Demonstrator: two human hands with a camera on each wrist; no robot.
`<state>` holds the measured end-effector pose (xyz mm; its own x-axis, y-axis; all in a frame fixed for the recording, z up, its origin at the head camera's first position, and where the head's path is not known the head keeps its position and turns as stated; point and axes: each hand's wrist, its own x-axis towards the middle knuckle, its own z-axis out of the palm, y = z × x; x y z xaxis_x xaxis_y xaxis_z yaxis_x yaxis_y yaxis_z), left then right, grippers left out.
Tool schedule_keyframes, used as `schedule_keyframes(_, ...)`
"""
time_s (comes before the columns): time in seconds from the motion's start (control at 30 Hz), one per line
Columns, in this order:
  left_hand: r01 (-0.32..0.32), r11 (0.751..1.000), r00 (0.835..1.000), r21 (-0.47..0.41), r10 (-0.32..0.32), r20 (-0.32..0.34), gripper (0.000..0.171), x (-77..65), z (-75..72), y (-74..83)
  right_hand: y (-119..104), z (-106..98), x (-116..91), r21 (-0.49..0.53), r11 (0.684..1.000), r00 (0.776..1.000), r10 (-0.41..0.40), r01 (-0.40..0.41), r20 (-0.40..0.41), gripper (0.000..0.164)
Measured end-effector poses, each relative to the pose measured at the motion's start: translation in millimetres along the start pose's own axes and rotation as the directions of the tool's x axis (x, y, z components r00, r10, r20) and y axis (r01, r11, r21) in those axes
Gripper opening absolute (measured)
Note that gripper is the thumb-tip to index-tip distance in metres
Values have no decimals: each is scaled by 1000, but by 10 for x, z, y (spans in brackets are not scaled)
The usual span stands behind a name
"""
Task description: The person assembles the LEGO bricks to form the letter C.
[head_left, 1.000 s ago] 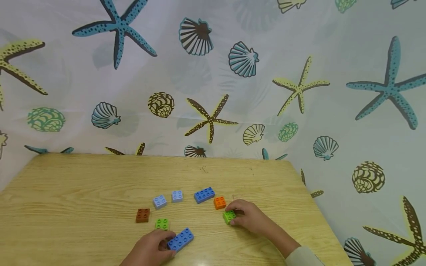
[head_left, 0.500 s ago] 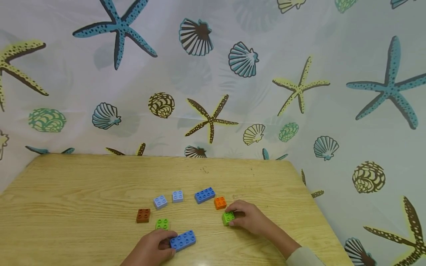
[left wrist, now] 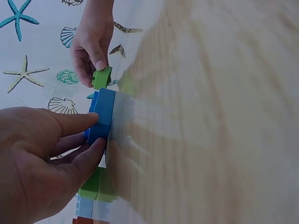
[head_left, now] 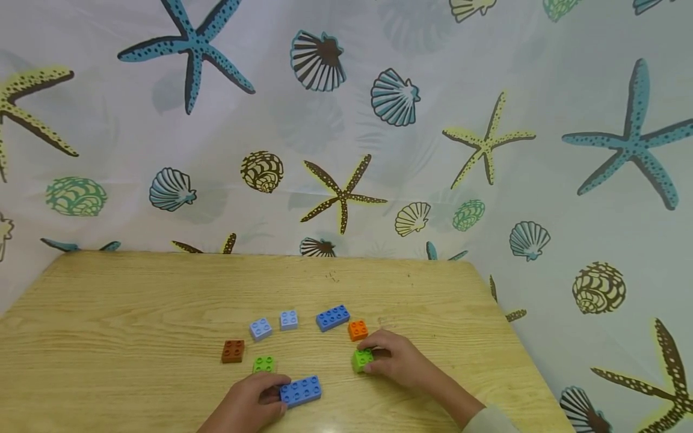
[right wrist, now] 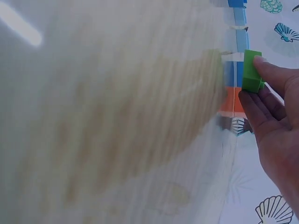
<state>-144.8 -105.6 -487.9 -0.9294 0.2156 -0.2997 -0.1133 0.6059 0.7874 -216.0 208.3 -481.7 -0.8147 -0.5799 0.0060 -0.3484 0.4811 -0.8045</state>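
Note:
A long blue toy brick (head_left: 301,391) with two rows of studs is pinched at its left end by my left hand (head_left: 250,402). The left wrist view shows thumb and fingers on opposite sides of that blue brick (left wrist: 101,115). To the right, my right hand (head_left: 397,361) pinches a small green brick (head_left: 361,360). In the right wrist view this green brick (right wrist: 251,71) sits between thumb and fingertips, seemingly just off the table. A second green brick (head_left: 264,364) lies right behind my left hand, partly covered by it.
Behind the hands, loose bricks lie in an arc: brown (head_left: 233,351), two light blue (head_left: 260,329), a long blue one (head_left: 332,317) and orange (head_left: 358,330). The wooden table (head_left: 162,300) ends at a patterned cloth (head_left: 346,120) at the back and right.
My left hand has turned the long blue brick closer to level and shifted it slightly right. The right hand has carried its green brick left and a little toward me.

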Motion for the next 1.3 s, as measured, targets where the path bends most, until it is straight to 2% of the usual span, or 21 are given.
schedule_keyframes(0.23,12,1000,1000,-21,-12,12,38,19,2,29,-94,100,-1,-6,1000,1000,-10,10,-6,31)
schedule_keyframes(0.53,24,999,999,-30,-23,30,38,43,22,48,-237,248,-36,53,998,999,-39,37,31,32)
schedule_keyframes(0.8,2,1000,1000,-25,-1,26,38,54,38,62,-323,385,-19,49,994,994,-104,102,38,31)
schedule_keyframes(1.07,-16,999,1000,-29,16,13,36,64,39,73,-361,426,-9,1,997,997,-78,78,28,30)
schedule_keyframes(1.3,-48,998,999,-36,49,21,35,78,30,72,-382,434,-9,8,996,996,-84,84,5,30)
